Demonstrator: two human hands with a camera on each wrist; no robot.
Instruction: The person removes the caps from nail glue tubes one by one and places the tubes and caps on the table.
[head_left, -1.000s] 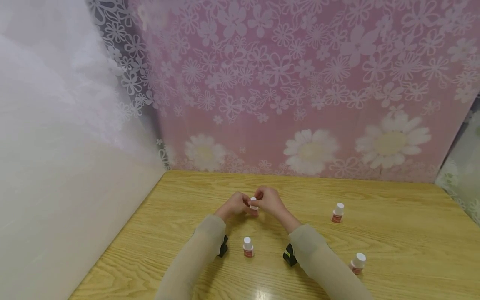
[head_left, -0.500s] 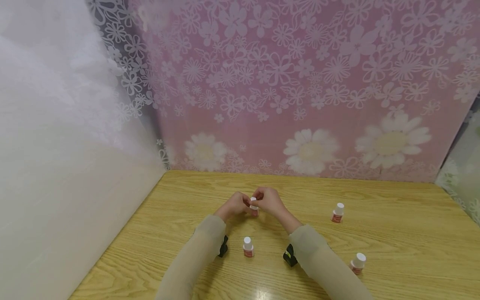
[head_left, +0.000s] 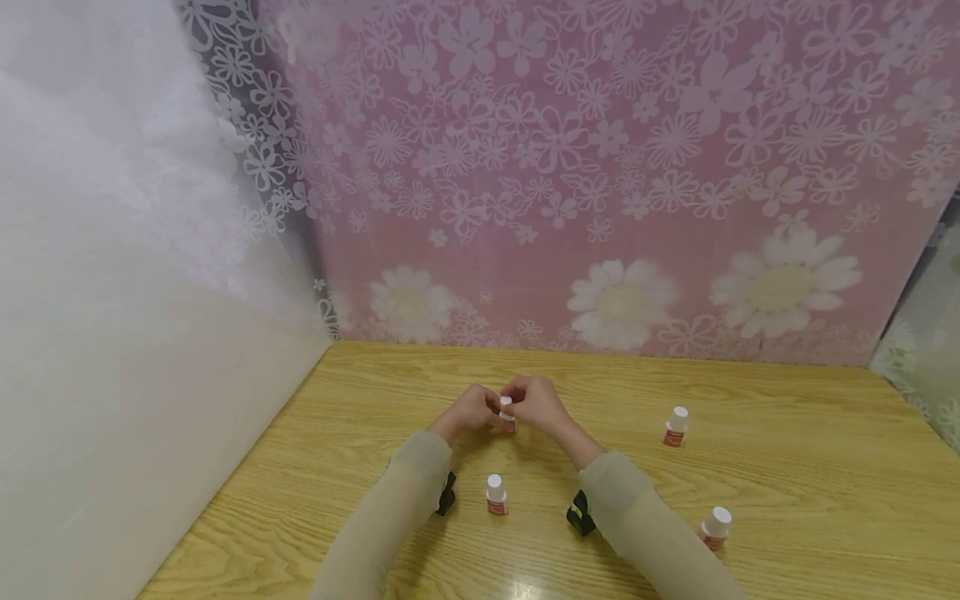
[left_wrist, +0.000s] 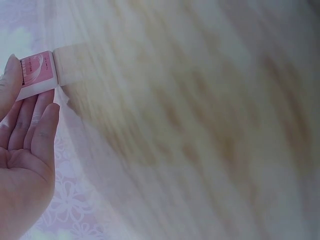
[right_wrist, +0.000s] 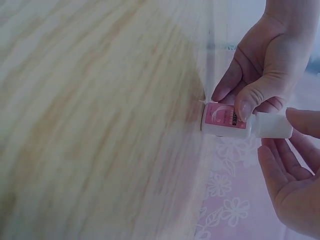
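Observation:
A small white bottle point(head_left: 508, 426) with a pink-red label stands on the wooden table between my hands. My left hand point(head_left: 472, 407) holds its body, thumb on the label side, as the right wrist view shows. My right hand point(head_left: 542, 405) has its thumb and fingers at the white cap point(right_wrist: 274, 125) and pinches it. In the left wrist view the label point(left_wrist: 39, 71) faces the camera, while the cap lies outside that view. The cap sits on the bottle's neck; whether it is loose I cannot tell.
A similar bottle point(head_left: 497, 496) stands nearer, between my forearms. Two more, a far-right bottle point(head_left: 676, 427) and a near-right bottle point(head_left: 716, 528), stand on the wood-grain table point(head_left: 360, 375). A pink flowered curtain point(head_left: 525, 275) closes off the back, and a white sheet point(head_left: 187, 358) the left.
The fingers of my right hand have shifted slightly leftward round the cap. My left hand and all the bottles stay in place.

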